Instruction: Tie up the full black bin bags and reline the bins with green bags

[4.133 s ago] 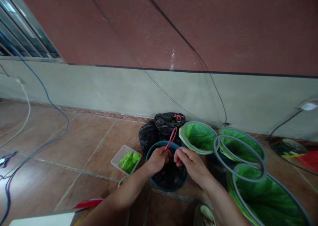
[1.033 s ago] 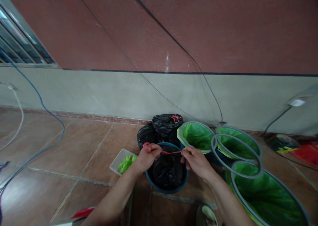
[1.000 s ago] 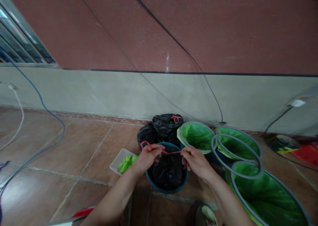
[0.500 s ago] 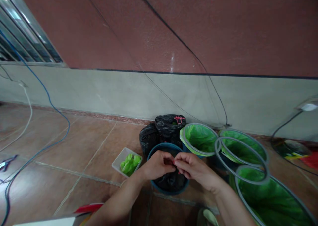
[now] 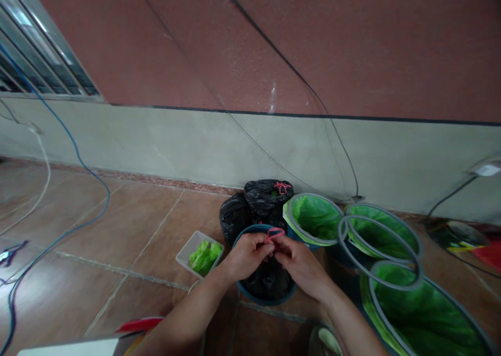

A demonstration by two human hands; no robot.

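Note:
Both my hands meet above a blue bin (image 5: 266,300) that holds a black garbage bag (image 5: 268,283). My left hand (image 5: 250,254) pinches a red drawstring (image 5: 276,234), which forms a loop between the fingers. From the other side, my right hand (image 5: 296,259) has its fingers closed on the same drawstring. The bag sits down inside the bin, and its top is partly hidden by my hands. Right behind stand black filled bags (image 5: 236,217), one with a red string bow (image 5: 282,188) on top.
Left of the bin lies a white plastic tray (image 5: 183,258) with crumpled green bags (image 5: 204,257). To the right are several bins with green liners (image 5: 315,215) and a loose grey ring (image 5: 420,272). A blue cable (image 5: 78,155) crosses the floor at left; a wall stands behind.
The hands have stayed over the bin, with the fingers shifted slightly. A red loop now stands up between them, where before only small bits of red showed.

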